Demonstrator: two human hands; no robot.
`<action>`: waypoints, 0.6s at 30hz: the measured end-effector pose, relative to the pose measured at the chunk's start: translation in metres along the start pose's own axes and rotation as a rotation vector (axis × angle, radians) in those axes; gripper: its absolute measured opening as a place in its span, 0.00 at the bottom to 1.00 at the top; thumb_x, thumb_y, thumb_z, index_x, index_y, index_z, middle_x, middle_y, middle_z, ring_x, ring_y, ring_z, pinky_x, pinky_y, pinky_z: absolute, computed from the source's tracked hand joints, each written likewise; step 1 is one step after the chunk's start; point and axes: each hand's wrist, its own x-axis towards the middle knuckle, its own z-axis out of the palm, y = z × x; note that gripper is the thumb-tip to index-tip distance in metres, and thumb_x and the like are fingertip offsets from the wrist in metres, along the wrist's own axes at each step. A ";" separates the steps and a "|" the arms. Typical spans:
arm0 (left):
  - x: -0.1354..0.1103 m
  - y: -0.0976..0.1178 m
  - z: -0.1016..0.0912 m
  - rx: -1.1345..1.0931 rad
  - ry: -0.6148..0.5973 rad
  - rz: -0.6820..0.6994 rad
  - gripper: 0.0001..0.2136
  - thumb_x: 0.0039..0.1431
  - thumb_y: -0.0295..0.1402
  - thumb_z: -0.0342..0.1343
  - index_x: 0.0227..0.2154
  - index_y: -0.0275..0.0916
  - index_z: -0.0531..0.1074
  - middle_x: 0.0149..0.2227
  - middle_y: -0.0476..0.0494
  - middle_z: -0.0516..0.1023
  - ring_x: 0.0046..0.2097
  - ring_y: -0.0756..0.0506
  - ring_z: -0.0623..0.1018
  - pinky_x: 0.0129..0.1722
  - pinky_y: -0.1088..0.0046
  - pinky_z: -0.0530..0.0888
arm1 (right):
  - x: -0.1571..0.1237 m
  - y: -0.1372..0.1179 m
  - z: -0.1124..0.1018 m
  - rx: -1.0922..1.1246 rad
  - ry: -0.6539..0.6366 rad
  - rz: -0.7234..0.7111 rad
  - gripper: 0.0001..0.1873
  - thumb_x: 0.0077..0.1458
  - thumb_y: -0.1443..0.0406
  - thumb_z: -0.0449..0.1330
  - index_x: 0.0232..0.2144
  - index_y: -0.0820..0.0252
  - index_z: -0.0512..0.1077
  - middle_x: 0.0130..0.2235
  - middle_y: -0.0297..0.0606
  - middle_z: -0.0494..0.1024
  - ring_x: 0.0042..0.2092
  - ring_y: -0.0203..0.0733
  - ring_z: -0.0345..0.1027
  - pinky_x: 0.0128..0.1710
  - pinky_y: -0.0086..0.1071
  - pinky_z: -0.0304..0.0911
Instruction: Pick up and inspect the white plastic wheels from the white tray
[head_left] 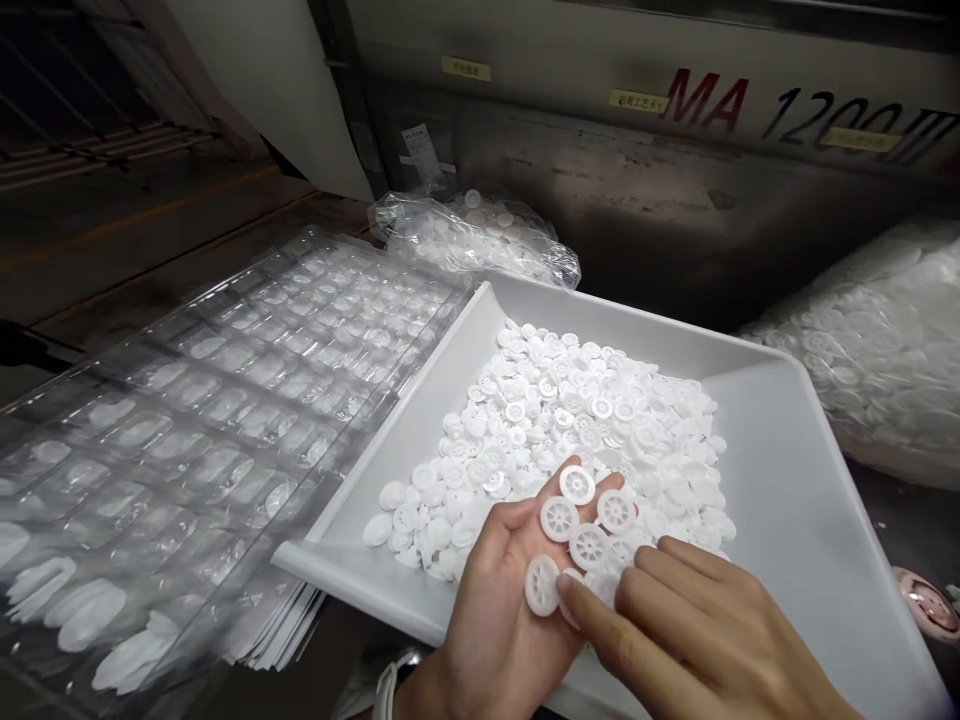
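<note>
My left hand (502, 610) is turned palm up with its fingers slightly bent, and several small white plastic spoked wheels (589, 547) lie on the palm and fingers. Over it from the right comes my right hand (697, 630). Its index fingertip touches a wheel at the edge of the palm; the other fingers are curled in and the thumb is hidden, so what they hold, if anything, does not show. Below both hands, a heap of the same white wheels (570, 400) fills much of a light grey tray (780, 450).
Left of the tray are stacked clear plastic compartment trays (247, 380) with white pieces in the pockets. Clear bags of white parts lie behind (480, 240) and at right (892, 350). A machine panel (562, 140) stands at the back. A pink round object (926, 603) sits at the right edge.
</note>
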 end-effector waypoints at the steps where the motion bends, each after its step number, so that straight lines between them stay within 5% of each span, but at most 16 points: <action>1: 0.000 0.000 0.000 -0.006 0.008 -0.001 0.23 0.62 0.36 0.36 0.56 0.31 0.58 0.43 0.39 0.74 0.43 0.47 0.74 0.52 0.69 0.60 | 0.000 0.000 0.001 -0.003 0.004 0.000 0.17 0.60 0.74 0.45 0.38 0.70 0.74 0.20 0.34 0.67 0.21 0.36 0.61 0.20 0.32 0.54; 8: 0.002 0.002 0.002 -0.028 0.050 0.001 0.23 0.62 0.36 0.37 0.55 0.27 0.60 0.39 0.40 0.75 0.41 0.47 0.73 0.53 0.70 0.59 | 0.001 -0.003 0.006 -0.021 0.035 -0.052 0.20 0.64 0.64 0.46 0.35 0.73 0.74 0.19 0.35 0.66 0.21 0.36 0.59 0.18 0.32 0.53; 18: -0.005 0.003 -0.001 0.033 0.089 -0.064 0.25 0.59 0.38 0.41 0.58 0.34 0.58 0.50 0.39 0.72 0.54 0.42 0.69 0.60 0.66 0.49 | 0.011 -0.013 0.014 -0.254 0.158 -0.105 0.13 0.55 0.79 0.51 0.28 0.71 0.75 0.16 0.32 0.66 0.18 0.33 0.56 0.18 0.31 0.49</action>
